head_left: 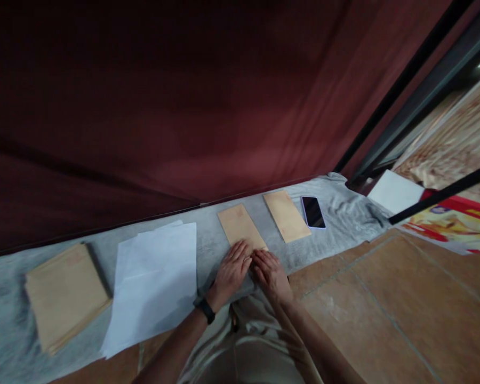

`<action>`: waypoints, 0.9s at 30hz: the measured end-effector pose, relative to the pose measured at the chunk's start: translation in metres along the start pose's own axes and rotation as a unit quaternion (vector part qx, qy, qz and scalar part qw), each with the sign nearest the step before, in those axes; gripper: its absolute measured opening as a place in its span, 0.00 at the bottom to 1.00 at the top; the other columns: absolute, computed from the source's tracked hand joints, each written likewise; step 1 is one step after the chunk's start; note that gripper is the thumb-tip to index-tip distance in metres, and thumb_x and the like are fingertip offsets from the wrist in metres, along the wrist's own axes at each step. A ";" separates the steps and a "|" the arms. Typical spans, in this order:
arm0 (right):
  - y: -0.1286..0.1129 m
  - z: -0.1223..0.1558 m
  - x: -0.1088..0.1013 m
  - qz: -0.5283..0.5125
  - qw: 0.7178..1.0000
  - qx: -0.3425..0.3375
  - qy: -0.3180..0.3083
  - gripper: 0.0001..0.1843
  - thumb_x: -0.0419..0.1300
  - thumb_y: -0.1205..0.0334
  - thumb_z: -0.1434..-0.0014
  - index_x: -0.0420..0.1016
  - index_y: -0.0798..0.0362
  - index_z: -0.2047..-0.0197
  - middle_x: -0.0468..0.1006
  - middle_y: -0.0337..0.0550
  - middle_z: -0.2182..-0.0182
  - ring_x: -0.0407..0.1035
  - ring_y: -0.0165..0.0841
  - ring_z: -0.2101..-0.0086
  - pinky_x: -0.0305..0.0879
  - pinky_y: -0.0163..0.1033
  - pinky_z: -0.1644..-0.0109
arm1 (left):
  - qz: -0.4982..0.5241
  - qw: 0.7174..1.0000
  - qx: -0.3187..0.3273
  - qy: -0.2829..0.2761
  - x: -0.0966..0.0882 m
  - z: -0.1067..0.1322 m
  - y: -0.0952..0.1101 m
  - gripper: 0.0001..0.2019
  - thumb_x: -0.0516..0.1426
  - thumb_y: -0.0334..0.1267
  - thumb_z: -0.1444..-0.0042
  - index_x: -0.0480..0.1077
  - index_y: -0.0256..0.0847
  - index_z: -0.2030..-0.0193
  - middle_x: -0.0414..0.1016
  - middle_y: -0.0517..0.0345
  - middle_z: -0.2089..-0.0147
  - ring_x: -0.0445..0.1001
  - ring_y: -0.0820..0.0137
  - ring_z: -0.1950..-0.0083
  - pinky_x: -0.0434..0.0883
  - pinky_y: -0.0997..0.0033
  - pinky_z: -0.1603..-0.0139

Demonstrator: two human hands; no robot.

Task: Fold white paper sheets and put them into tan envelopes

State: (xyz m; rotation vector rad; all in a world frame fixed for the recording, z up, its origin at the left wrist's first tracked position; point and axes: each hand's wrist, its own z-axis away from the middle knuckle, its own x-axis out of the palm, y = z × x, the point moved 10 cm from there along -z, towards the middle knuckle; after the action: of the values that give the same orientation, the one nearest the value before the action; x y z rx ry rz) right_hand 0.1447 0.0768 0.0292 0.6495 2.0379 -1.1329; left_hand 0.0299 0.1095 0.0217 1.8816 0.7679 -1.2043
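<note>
Both forearms reach fwd from the lap, wrists low. L hand (pixel 232 268) and R hand (pixel 270 272) lie side by side, palms down. Fingers flat and extended, gripping nothing, pressing on near end of brown envelope (pixel 239 225); its far end shows beyond the fingertips. It lies on grey cloth (pixel 344 210) on the floor.

Count:
- 2 single envelopes, incl. second envelope (pixel 287 216) just to the R
- 1 envelope stack (pixel 64 293) far L
- 1 pile of white sheets (pixel 156 282)
- 1 phone (pixel 313 212)
</note>
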 end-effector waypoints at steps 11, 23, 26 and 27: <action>-0.002 0.007 0.013 0.073 0.996 -0.041 -0.034 0.24 0.52 0.63 0.28 0.67 0.48 0.31 0.67 0.46 0.31 0.63 0.40 0.35 0.57 0.54 0.29 | -0.072 0.994 -0.065 -0.058 0.007 -0.101 -0.125 0.30 0.38 0.47 0.28 0.55 0.33 0.25 0.56 0.46 0.23 0.50 0.59 0.21 0.53 0.51 0.22; 0.000 0.004 0.009 0.046 0.998 -0.035 -0.020 0.24 0.53 0.63 0.30 0.69 0.47 0.33 0.74 0.48 0.37 0.66 0.40 0.38 0.58 0.54 0.30 | -0.076 0.989 0.051 -0.114 0.033 -0.127 -0.097 0.30 0.39 0.47 0.27 0.52 0.39 0.23 0.52 0.53 0.21 0.47 0.66 0.21 0.46 0.58 0.21; 0.000 0.004 0.009 0.041 0.999 -0.028 -0.019 0.23 0.54 0.63 0.31 0.70 0.48 0.34 0.74 0.49 0.39 0.66 0.40 0.39 0.58 0.54 0.30 | -0.069 0.988 0.086 -0.109 0.035 -0.122 -0.082 0.29 0.39 0.46 0.27 0.51 0.39 0.23 0.54 0.54 0.22 0.49 0.68 0.21 0.46 0.59 0.21; 0.000 0.004 0.009 0.041 0.999 -0.027 -0.019 0.23 0.54 0.63 0.31 0.70 0.48 0.34 0.74 0.50 0.39 0.66 0.40 0.39 0.58 0.54 0.30 | -0.068 0.987 0.096 -0.107 0.035 -0.120 -0.078 0.29 0.38 0.46 0.27 0.51 0.40 0.23 0.55 0.54 0.22 0.49 0.68 0.21 0.46 0.60 0.21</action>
State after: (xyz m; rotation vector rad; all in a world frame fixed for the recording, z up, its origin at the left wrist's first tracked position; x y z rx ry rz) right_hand 0.1407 0.0742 0.0209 0.6737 1.9847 -1.0328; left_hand 0.0369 0.2548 -0.0004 1.8356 0.6906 -1.5868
